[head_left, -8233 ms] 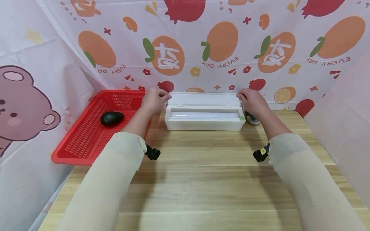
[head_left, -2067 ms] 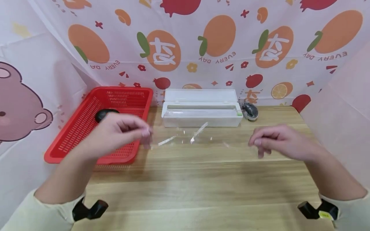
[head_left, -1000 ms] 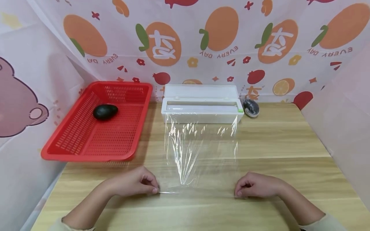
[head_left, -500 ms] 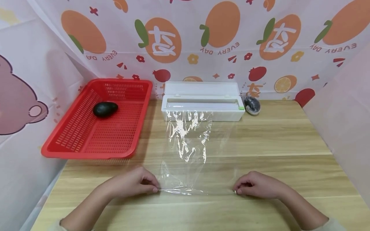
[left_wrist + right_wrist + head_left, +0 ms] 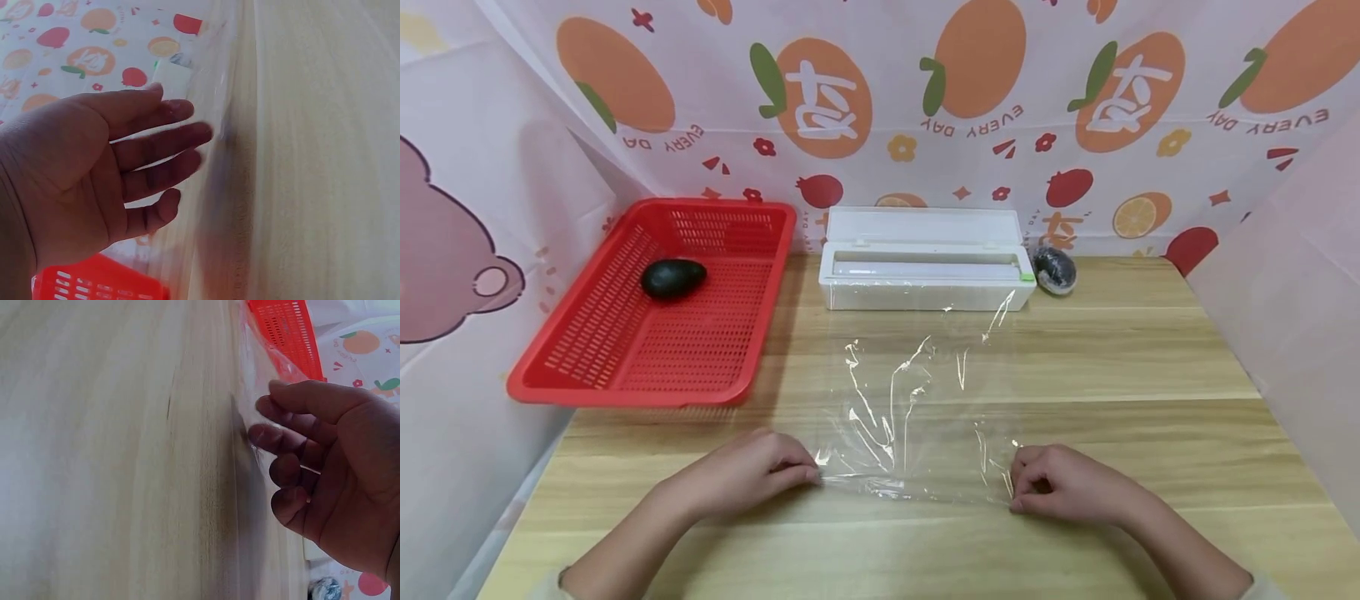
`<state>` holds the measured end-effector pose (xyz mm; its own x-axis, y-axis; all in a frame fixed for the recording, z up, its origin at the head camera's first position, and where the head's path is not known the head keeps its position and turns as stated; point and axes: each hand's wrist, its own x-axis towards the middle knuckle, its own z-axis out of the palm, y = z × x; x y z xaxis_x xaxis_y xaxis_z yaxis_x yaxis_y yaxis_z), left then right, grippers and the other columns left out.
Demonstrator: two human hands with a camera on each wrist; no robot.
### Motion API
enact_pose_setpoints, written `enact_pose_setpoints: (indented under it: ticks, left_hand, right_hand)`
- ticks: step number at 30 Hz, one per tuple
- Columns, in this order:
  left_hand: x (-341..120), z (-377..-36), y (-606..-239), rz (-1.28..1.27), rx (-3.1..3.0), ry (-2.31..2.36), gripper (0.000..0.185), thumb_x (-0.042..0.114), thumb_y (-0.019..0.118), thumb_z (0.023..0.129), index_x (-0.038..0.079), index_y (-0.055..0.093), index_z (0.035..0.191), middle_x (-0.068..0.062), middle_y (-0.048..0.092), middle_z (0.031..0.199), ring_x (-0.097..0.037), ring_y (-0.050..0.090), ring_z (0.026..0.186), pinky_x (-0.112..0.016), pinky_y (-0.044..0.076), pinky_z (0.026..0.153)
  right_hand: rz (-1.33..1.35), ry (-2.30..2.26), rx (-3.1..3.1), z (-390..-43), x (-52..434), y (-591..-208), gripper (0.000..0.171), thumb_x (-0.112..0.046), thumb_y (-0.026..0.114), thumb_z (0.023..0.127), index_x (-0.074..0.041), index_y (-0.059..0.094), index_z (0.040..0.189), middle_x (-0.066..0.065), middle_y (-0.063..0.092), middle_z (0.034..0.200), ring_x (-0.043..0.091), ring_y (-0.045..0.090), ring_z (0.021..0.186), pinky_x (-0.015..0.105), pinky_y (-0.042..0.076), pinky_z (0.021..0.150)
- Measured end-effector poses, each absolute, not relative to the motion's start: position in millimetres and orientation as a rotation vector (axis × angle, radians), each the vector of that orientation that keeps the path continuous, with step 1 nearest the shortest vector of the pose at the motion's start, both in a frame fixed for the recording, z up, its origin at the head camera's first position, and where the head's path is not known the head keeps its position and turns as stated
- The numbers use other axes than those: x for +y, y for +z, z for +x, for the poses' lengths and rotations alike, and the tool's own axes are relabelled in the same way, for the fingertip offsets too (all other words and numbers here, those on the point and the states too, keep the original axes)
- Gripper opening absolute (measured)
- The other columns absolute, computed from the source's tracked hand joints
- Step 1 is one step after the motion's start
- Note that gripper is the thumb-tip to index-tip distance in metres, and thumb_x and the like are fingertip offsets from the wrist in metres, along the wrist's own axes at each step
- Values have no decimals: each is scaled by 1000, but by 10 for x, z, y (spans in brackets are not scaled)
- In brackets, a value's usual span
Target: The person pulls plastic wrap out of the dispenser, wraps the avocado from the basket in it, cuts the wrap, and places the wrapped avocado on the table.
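Note:
A crumpled sheet of clear cling film (image 5: 917, 408) lies on the wooden table (image 5: 1112, 358), its far edge just short of the white dispenser box (image 5: 925, 283), whose lid stands up. My left hand (image 5: 808, 477) pinches the sheet's near left corner. My right hand (image 5: 1017, 493) pinches the near right corner. Both hands rest low on the table. In the left wrist view the left hand (image 5: 181, 125) is blurred, with the film (image 5: 215, 112) at its fingertips. The right wrist view shows the right hand (image 5: 265, 415) curled at the film's edge (image 5: 250, 375).
A red perforated basket (image 5: 625, 392) at the left holds a dark avocado (image 5: 672, 277). A dark wrapped round object (image 5: 1055, 270) sits right of the dispenser. Printed cloth walls close in the back and both sides.
The film, stretched taut from the dispenser a second ago, has come away from it and sunk onto the table in wrinkles. Both hands stay at the near corners.

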<state>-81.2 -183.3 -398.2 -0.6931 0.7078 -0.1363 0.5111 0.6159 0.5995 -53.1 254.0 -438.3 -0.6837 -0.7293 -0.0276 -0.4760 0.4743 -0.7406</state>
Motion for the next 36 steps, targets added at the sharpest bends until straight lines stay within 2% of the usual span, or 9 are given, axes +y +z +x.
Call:
enact_pose_setpoints:
  ticks: [4, 7, 10, 14, 19, 24, 28, 30, 36]
  left_hand:
    - [-1817, -791, -4019, 1018, 2486, 747, 15, 31, 67, 93, 28, 72, 79, 19, 57, 88, 2, 53, 82, -23, 49, 75]
    - [-1811, -776, -4041, 1045, 2456, 759, 19, 33, 66, 94, 29, 71, 77, 19, 55, 83, 2, 51, 77, -22, 47, 71]
    - [-1814, -771, -4040, 1014, 2437, 786, 22, 37, 59, 98, 31, 71, 81, 20, 60, 78, 4, 53, 72, -22, 48, 69]
    - [-1818, -757, -4043, 908, 2500, 780, 21, 38, 52, 102, 30, 71, 99, 21, 64, 80, 6, 57, 76, -27, 52, 75]
    - [-1738, -793, -4094, 819, 2680, 786, 23, 28, 58, 100, 21, 68, 119, 16, 69, 100, 1, 62, 94, -35, 54, 87]
    - [-1439, -1075, -4103, 851, 2774, 870, 38, 26, 65, 95, 11, 62, 130, -2, 66, 122, -18, 61, 114, -43, 50, 99]
    - [-1161, -1402, -4119, 861, 2817, 806, 49, 30, 63, 96, 8, 53, 139, -10, 60, 134, -28, 54, 128, -47, 43, 107]
    - [-1071, -1543, -4134, 834, 2842, 748, 53, 31, 62, 97, 7, 50, 141, -13, 57, 137, -32, 51, 130, -49, 41, 109]
    - [-969, -1846, -4153, 695, 2899, 639, 57, 32, 60, 97, 3, 45, 144, -18, 50, 144, -37, 44, 136, -55, 34, 112]
  right_hand:
    - [-982, -1023, 2418, -483, 2540, -4400, 14, -22, 74, 88, -27, 71, 75, -13, 50, 85, -2, 49, 74, 17, 47, 66]
    - [-1009, -1022, 2431, -467, 2553, -4436, 12, -22, 74, 88, -28, 72, 77, -14, 48, 81, -2, 47, 71, 17, 46, 63]
    - [-1044, -1021, 2435, -472, 2564, -4454, 11, -22, 73, 89, -28, 72, 81, -19, 50, 77, -6, 47, 68, 15, 46, 61]
    - [-923, -1059, 2425, -494, 2578, -4458, 9, -24, 69, 93, -27, 71, 85, -20, 58, 73, -8, 48, 64, 17, 46, 56]
    - [-634, -1035, 2550, -708, 2616, -4488, 7, -30, 66, 94, -26, 70, 97, -14, 59, 72, -1, 51, 63, 22, 48, 57]
    - [-467, -945, 2722, -1151, 2635, -4480, 29, -28, 67, 94, -16, 66, 120, -8, 55, 70, 8, 49, 61, 25, 45, 56]
    - [-432, -915, 2774, -1491, 2619, -4472, 39, -25, 65, 95, -9, 60, 130, -2, 51, 66, 12, 45, 58, 29, 42, 54]
    - [-427, -902, 2787, -1625, 2611, -4471, 40, -23, 64, 95, -7, 60, 131, 2, 54, 70, 14, 48, 62, 31, 43, 57]
    - [-418, -801, 2832, -1892, 2605, -4452, 45, -20, 61, 94, 0, 57, 134, 14, 67, 100, 25, 60, 87, 47, 51, 84]
